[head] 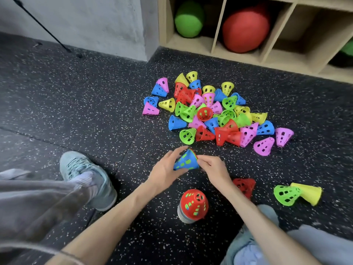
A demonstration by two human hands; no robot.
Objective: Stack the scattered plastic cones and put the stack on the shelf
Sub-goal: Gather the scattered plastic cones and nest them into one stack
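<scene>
While left hand (165,168) and right hand (214,168) pinch tilted blue-topped cone stack (186,163), loosely nested cones risk slipping apart.

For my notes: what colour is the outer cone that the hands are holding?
Blue, with green showing through its holes: the cone shows best in the head view.

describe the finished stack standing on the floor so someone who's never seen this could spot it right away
Start at the big pile of loose cones on the speckled floor, then come down past the two hands, left hand and right hand, holding a blue cone. Just below them stands the upright stack: unlike the cones lying on their sides nearby, it has a red cone on top.
</scene>
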